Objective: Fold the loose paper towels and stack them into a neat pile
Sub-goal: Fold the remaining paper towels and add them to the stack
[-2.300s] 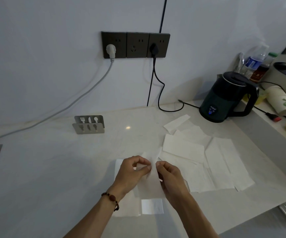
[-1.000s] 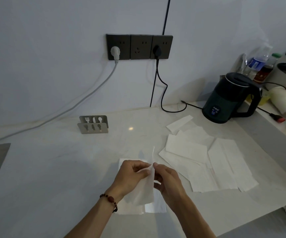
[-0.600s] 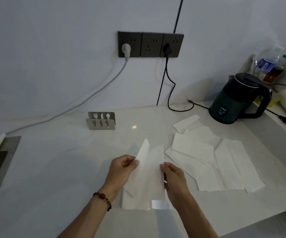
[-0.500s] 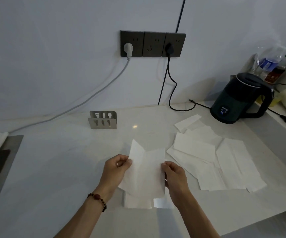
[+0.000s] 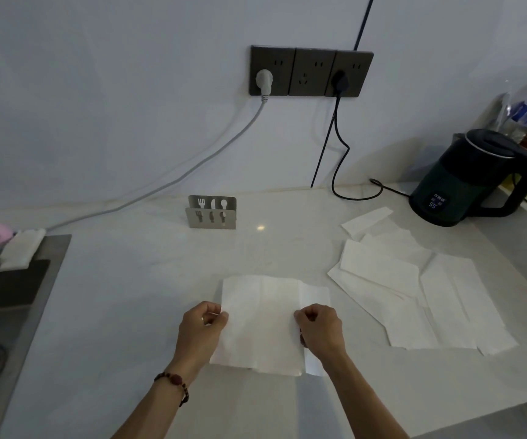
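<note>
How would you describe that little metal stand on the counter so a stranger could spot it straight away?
Start at the dark triple wall socket and drop down to the pale counter. Near the wall, left of the kettle, stands a small silver metal holder. It alone has fork, knife and spoon shapes cut out of it.

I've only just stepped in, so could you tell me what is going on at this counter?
A person is folding paper towels on a pale countertop. The left hand and right hand each pinch a side edge of one opened paper towel, spread out in front of them. The loose paper towels lie overlapping to the right, unfolded and not yet stacked, near a dark kettle.
</note>
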Demonstrator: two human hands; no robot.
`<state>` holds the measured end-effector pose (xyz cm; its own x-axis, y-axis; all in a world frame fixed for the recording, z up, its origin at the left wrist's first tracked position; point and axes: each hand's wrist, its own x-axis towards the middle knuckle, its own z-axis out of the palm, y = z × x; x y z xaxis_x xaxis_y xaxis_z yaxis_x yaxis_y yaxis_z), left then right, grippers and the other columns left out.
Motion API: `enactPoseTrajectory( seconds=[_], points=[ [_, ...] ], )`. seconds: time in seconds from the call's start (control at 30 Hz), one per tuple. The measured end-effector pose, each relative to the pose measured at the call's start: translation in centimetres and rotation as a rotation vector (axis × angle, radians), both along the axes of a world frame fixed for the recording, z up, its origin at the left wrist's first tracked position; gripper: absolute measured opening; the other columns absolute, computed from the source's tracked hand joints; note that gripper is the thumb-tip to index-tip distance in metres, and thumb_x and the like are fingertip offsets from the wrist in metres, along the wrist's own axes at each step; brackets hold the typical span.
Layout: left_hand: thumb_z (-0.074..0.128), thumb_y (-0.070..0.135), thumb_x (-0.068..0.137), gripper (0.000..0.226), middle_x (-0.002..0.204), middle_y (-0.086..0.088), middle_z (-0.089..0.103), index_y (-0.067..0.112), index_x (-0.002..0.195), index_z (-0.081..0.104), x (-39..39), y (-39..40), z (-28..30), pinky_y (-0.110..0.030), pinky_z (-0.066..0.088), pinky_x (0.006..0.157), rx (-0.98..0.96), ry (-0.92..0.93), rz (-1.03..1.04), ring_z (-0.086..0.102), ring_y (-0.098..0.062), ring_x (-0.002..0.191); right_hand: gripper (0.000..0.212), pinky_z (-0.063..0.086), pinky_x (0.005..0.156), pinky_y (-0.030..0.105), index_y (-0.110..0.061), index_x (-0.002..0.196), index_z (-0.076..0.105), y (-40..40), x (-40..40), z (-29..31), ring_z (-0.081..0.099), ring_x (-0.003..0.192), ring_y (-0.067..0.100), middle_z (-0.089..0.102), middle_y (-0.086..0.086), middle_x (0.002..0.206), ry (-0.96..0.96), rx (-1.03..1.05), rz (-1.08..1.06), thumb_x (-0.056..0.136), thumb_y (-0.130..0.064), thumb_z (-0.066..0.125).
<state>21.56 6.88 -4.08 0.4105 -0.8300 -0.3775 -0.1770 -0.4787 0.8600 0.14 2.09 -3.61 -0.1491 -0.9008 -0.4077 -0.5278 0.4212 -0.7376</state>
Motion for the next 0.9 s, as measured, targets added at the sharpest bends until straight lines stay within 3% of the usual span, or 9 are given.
enactPoseTrajectory(
  seconds=[0.2, 0.6, 0.67, 0.77, 0.9],
  points=[
    [0.066, 0.017, 0.089, 0.004, 0.086, -0.002, 0.069, 0.014, 0.091, 0.065, 0.0, 0.0, -0.2, -0.023, 0.045, 0.061, 0.031, -0.006, -0.004, 0.062, -0.016, 0.076, 0.021, 0.057, 0.070, 0.035, -0.014, 0.073, 0.066, -0.2, -0.1, -0.5, 0.066, 0.068, 0.020, 0.067, -0.002, 0.071, 0.114, -0.008, 0.053, 0.091, -0.023, 0.057],
    [0.065, 0.017, 0.089, 0.003, 0.087, -0.003, 0.069, 0.015, 0.088, 0.063, 0.0, -0.5, -0.5, -0.027, 0.048, 0.064, 0.069, -0.037, 0.015, 0.063, -0.020, 0.078, 0.019, 0.055, 0.065, 0.030, -0.018, 0.072, 0.062, -0.1, 0.1, -0.9, 0.066, 0.066, 0.019, 0.067, -0.001, 0.069, 0.166, 0.005, 0.074, 0.088, -0.025, 0.058],
    [0.065, 0.022, 0.088, 0.013, 0.095, 0.000, 0.068, 0.016, 0.099, 0.060, -0.2, -0.3, -0.3, -0.027, 0.048, 0.066, 0.096, -0.142, 0.029, 0.063, -0.017, 0.082, 0.018, 0.055, 0.067, 0.030, -0.018, 0.076, 0.063, -0.1, -0.1, -1.0, 0.065, 0.068, 0.016, 0.068, -0.002, 0.072, 0.149, 0.008, 0.049, 0.089, -0.029, 0.059],
    [0.061, 0.037, 0.088, 0.043, 0.118, 0.001, 0.055, 0.022, 0.127, 0.049, -0.7, -0.1, -0.4, -0.030, 0.048, 0.075, 0.055, -0.515, -0.081, 0.055, -0.018, 0.108, 0.016, 0.046, 0.069, 0.025, -0.016, 0.096, 0.065, 0.0, -0.9, -0.9, 0.061, 0.080, 0.012, 0.067, -0.003, 0.090, 0.169, -0.027, -0.040, 0.090, -0.030, 0.060],
    [0.049, 0.040, 0.091, 0.048, 0.137, -0.004, 0.052, 0.019, 0.135, 0.053, -3.1, -0.3, -0.9, -0.036, 0.043, 0.102, -0.232, -0.832, -0.589, 0.043, -0.024, 0.132, 0.041, 0.043, 0.086, 0.033, -0.017, 0.123, 0.055, 0.4, -2.2, -1.3, 0.045, 0.117, 0.024, 0.051, 0.004, 0.125, 0.356, -0.092, -0.097, 0.085, -0.027, 0.067]
  ],
)
